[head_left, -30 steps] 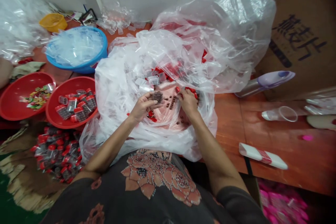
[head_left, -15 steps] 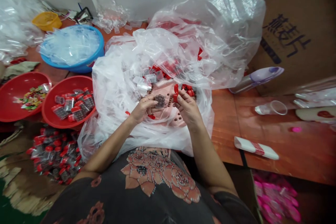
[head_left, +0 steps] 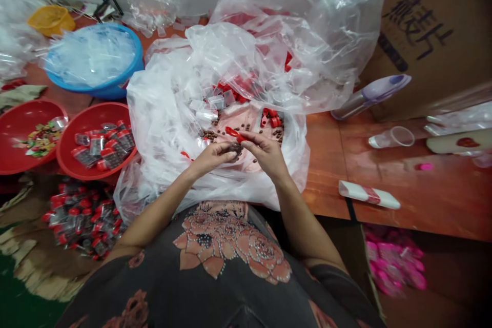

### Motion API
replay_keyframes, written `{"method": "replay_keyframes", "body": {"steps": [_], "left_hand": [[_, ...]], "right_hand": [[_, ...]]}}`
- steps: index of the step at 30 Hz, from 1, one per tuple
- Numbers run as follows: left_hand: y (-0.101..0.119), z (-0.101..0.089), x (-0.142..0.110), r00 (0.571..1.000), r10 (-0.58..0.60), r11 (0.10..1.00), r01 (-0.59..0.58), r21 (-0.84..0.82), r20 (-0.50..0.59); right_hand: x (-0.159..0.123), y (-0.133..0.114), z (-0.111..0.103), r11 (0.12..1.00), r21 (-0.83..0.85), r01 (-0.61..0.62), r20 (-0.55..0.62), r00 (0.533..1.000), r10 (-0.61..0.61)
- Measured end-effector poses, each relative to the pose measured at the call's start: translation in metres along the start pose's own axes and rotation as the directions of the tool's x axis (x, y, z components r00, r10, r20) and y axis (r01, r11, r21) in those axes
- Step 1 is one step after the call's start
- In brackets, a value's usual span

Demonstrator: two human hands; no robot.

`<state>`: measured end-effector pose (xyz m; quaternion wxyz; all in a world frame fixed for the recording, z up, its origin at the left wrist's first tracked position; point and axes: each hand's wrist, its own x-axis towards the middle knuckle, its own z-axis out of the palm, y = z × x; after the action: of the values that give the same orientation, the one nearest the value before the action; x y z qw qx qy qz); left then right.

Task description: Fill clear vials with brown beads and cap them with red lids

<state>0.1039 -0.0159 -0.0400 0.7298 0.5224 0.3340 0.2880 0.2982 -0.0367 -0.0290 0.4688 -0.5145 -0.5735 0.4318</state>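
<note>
Okay, both hands work close together at centre, over an opened clear plastic bag [head_left: 161, 128]. Left hand [head_left: 213, 155] curls narrow around a small clear vial [head_left: 234, 148], mostly hidden by the fingers, dark contents showing; the vial sits at that hand's 3 o'clock. Right hand [head_left: 265, 155] pinches a slim red plastic cap [head_left: 232, 134], slightly blurred, at its 10 o'clock, just above the vial. A fingertip pinch suits a part this small, and a firm cradle keeps the vial steady. Loose brown beads [head_left: 209, 136] lie at 11 o'clock on a pink sheet [head_left: 238, 123]. A red bowl [head_left: 67, 148] of capped vials [head_left: 102, 151] sits at 9 o'clock.
</note>
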Motion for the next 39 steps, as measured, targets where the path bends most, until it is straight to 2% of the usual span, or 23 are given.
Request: {"method": "replay_keyframes", "body": {"steps": [4, 7, 10, 13, 15, 17, 20, 23, 25, 27, 30, 35, 39], "left_hand": [[0.000, 0.002, -0.001, 0.999, 0.045, 0.992, -0.044, 0.122, -0.001], [0.005, 0.005, -0.004, 0.998, 0.064, 0.986, -0.060, 0.155, -0.018], [0.007, 0.009, -0.006, 0.995, 0.086, 0.987, -0.077, 0.141, -0.056], [0.004, 0.015, -0.006, 0.990, 0.071, 0.997, -0.066, 0.044, -0.120], [0.000, 0.018, -0.005, 0.984, -0.009, 0.994, -0.010, -0.108, -0.177], [-0.001, 0.020, -0.004, 0.969, -0.136, 0.956, 0.073, -0.285, -0.208], [0.002, 0.024, -0.004, 0.944, -0.296, 0.866, 0.202, -0.456, -0.143], [0.005, 0.028, -0.004, 0.928, -0.362, 0.809, 0.267, -0.523, -0.085], [0.004, 0.031, -0.004, 0.920, -0.375, 0.798, 0.258, -0.544, -0.114], [0.001, 0.034, -0.003, 0.917, -0.367, 0.804, 0.230, -0.549, -0.153], [-0.004, 0.035, -0.003, 0.922, -0.341, 0.825, 0.200, -0.529, -0.183], [-0.013, 0.038, -0.004, 0.923, -0.301, 0.895, 0.187, -0.404, -0.240], [-0.019, 0.044, -0.006, 0.921, -0.254, 0.929, 0.147, -0.341, -0.294]], "right_hand": [[-0.010, 0.003, 0.002, 0.969, -0.200, 0.147, 0.061, 0.989, -0.138], [-0.014, 0.009, 0.002, 0.898, -0.340, 0.279, 0.131, 0.960, -0.249], [-0.018, 0.018, 0.004, 0.802, -0.471, 0.367, 0.229, 0.929, -0.290], [-0.021, 0.025, 0.009, 0.738, -0.558, 0.380, 0.214, 0.925, -0.314], [-0.024, 0.027, 0.011, 0.720, -0.578, 0.385, 0.172, 0.919, -0.354], [-0.027, 0.027, 0.012, 0.706, -0.565, 0.428, 0.173, 0.897, -0.406], [-0.032, 0.026, 0.014, 0.684, -0.547, 0.483, 0.221, 0.871, -0.438], [-0.037, 0.027, 0.017, 0.664, -0.561, 0.495, 0.263, 0.867, -0.424], [-0.041, 0.028, 0.020, 0.647, -0.563, 0.514, 0.266, 0.854, -0.448], [-0.043, 0.030, 0.023, 0.648, -0.564, 0.511, 0.219, 0.850, -0.479], [-0.044, 0.030, 0.024, 0.671, -0.573, 0.470, 0.177, 0.871, -0.459], [-0.039, 0.027, 0.022, 0.630, -0.601, 0.492, 0.296, 0.869, -0.396], [-0.038, 0.026, 0.025, 0.595, -0.637, 0.489, 0.294, 0.869, -0.399]]}}
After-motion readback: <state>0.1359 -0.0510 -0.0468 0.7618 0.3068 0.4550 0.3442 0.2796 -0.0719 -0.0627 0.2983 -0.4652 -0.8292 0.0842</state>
